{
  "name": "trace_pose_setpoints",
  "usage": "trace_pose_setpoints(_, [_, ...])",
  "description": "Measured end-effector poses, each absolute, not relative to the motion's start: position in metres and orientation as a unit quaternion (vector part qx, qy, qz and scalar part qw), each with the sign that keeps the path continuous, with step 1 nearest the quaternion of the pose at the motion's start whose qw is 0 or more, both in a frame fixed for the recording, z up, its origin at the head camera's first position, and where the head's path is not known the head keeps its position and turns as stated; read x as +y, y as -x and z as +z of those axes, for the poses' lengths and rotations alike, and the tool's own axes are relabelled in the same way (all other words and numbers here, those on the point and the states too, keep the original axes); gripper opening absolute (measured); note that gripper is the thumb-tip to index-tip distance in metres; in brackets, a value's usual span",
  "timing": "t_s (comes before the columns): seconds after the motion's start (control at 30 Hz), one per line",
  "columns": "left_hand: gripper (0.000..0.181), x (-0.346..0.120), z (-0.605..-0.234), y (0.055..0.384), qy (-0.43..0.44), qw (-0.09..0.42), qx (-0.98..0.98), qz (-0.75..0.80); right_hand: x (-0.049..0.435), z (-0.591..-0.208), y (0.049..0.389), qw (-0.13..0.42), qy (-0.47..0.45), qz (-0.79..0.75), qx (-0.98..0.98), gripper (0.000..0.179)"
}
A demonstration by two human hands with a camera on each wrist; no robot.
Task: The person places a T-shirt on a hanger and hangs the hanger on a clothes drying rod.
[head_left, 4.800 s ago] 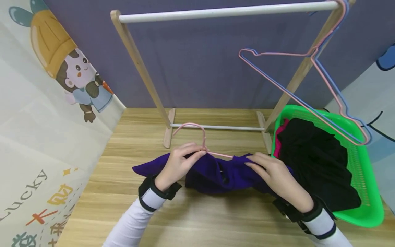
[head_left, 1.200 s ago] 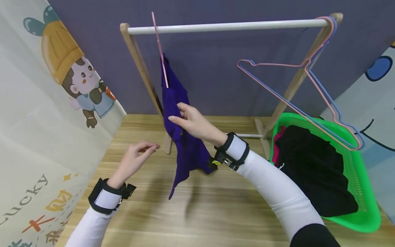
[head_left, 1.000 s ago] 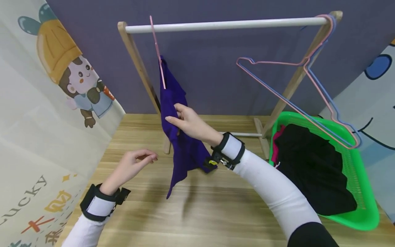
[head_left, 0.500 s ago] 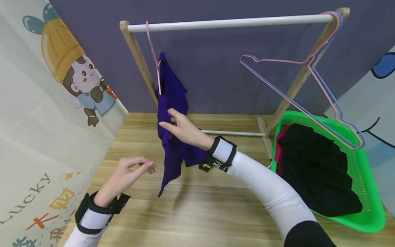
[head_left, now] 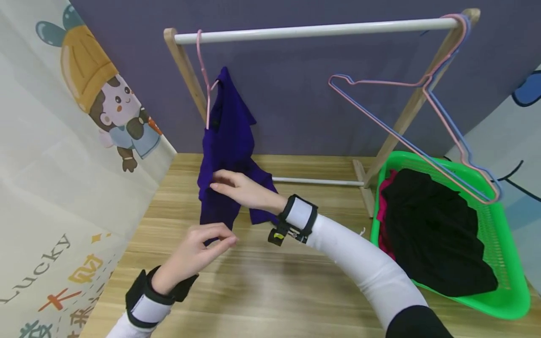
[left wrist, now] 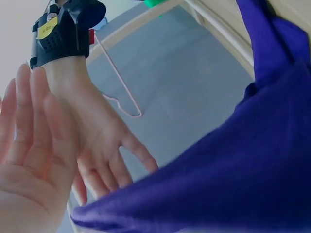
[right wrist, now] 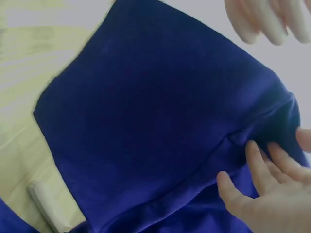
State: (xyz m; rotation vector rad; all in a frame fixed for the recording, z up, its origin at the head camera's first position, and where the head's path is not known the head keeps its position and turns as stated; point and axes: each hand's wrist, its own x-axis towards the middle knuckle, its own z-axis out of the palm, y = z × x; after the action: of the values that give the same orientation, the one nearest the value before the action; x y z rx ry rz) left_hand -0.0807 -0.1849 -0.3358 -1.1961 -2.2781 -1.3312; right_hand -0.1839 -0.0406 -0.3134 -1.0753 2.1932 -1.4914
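Note:
A pink hanger (head_left: pixel 202 61) hooks over the rack's white rail near its left end. From it hangs a dark purple garment (head_left: pixel 230 136), drooping toward the tabletop. My right hand (head_left: pixel 245 190) touches the garment's front with loosely extended fingers; in the right wrist view its fingertips (right wrist: pixel 252 150) lie along a fold of the cloth (right wrist: pixel 160 111). Below and to the left, my left hand (head_left: pixel 200 249) holds nothing, its fingers relaxed close to the garment's lower edge. The left wrist view shows that palm (left wrist: pixel 29 179) beside the cloth (left wrist: pixel 233 165).
Two more hangers, one pink and one blue (head_left: pixel 448 119), hang at the right end of the white rail (head_left: pixel 317 31). Under them a green basket (head_left: pixel 517 291) holds black clothing (head_left: pixel 435 234) and a magenta piece (head_left: pixel 383 211). A printed wall stands at left.
The garment on its pink hanger went from the tabletop onto the rail. My right hand has since slid down the cloth and loosened; my left hand has moved right, toward the lower edge.

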Motion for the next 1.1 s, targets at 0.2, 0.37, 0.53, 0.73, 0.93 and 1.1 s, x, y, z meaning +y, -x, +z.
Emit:
trace_pose_setpoints(0.2, [0.008,-0.177,-0.353,0.082,0.386,0.179,-0.806,-0.411,-0.039,-0.328,0.180,0.171,0.425,-0.490,0.742,0.035])
trace_pose_setpoints(0.37, [0.003,-0.174,-0.370,0.085,0.334,0.225,-0.831,-0.383,-0.034,-0.341,0.175,0.178,0.443,-0.496,0.725,0.039])
trace_pose_setpoints(0.53, [0.010,-0.173,-0.385,0.089,0.290,0.225,-0.844,-0.391,-0.025,-0.350,0.170,0.161,0.450,-0.494,0.727,0.042])
trace_pose_setpoints(0.73, [0.009,-0.172,-0.395,0.089,0.234,0.196,-0.852,-0.425,-0.005,-0.364,0.166,0.169,0.407,-0.502,0.744,0.037])
trace_pose_setpoints(0.93, [0.010,-0.166,-0.406,0.086,0.187,0.156,-0.850,-0.467,0.022,-0.381,0.163,0.196,0.354,-0.554,0.727,0.037])
trace_pose_setpoints(1.1, [0.011,-0.150,-0.404,0.082,0.197,0.178,-0.833,-0.485,0.048,-0.394,0.157,0.181,0.316,-0.588,0.722,0.033])
